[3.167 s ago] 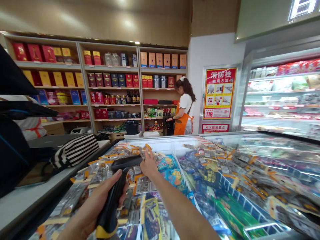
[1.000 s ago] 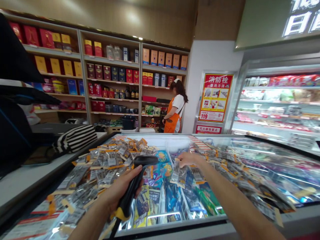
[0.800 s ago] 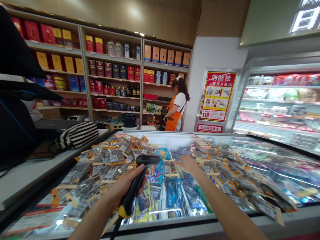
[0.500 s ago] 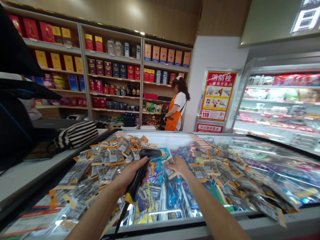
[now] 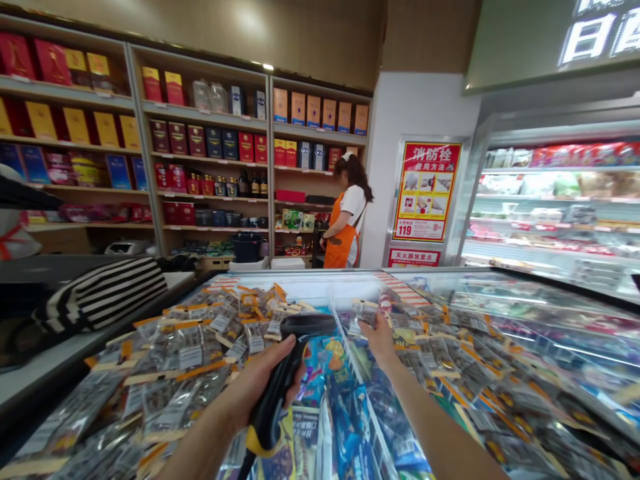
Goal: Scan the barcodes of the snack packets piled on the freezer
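My left hand (image 5: pixel 267 380) is wrapped round the handle of a black and yellow barcode scanner (image 5: pixel 274 407), its head facing away over the freezer and its cable trailing down. To the right, my right hand (image 5: pixel 381 339) pinches a small clear plastic packet (image 5: pixel 364 312) with a white label, above the pile on the right. Many similar packets with orange strips and wooden sticks lie in a left heap (image 5: pixel 190 353) and a right heap (image 5: pixel 450 360) on the freezer's glass. Between the heaps, blue ice-cream wrappers (image 5: pixel 345 413) show inside the freezer.
A counter (image 5: pixel 177 283) with a black-and-white striped bag (image 5: pixel 113 293) stands at the left. Beyond the freezer, a person in an orange apron (image 5: pixel 345 227) stands before shelves of boxed bottles (image 5: pixel 215 143). A lit fridge (image 5: pixel 550 207) is at the right.
My right hand has moved right and slightly up with the packet, from near the scanner to the right heap. My left hand still grips the scanner. The view has shifted a little.
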The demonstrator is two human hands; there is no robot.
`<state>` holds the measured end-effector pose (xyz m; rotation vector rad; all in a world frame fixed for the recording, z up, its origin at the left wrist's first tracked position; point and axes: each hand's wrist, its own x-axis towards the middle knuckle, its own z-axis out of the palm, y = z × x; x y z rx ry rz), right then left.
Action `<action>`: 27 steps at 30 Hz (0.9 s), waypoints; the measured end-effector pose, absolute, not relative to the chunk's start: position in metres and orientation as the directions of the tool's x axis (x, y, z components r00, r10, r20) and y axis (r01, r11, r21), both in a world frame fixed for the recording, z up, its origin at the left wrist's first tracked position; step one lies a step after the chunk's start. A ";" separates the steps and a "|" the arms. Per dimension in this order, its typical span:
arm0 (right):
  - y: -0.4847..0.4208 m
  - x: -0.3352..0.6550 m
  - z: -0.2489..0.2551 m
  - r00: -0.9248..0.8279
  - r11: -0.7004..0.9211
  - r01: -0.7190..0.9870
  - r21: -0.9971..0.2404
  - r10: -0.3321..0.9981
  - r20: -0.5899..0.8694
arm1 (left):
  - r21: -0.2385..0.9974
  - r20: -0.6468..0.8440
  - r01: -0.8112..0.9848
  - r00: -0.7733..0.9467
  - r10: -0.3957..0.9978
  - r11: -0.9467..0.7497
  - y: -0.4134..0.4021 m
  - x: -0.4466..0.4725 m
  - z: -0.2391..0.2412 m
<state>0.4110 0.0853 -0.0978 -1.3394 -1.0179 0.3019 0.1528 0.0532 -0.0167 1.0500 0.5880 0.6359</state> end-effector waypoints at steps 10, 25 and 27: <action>0.084 0.404 -0.097 0.551 0.201 0.426 -0.882 0.715 0.430 | 0.926 -0.098 -0.203 0.687 0.720 0.320 0.048 0.146 -0.016; 0.081 0.401 -0.094 0.554 0.171 0.418 -0.892 0.730 0.399 | 0.937 -0.083 -0.195 0.683 0.726 0.291 0.054 0.142 -0.016; 0.083 0.402 -0.097 0.537 0.179 0.421 -0.889 0.741 0.403 | 0.936 -0.111 -0.186 0.649 0.752 0.299 0.057 0.140 -0.015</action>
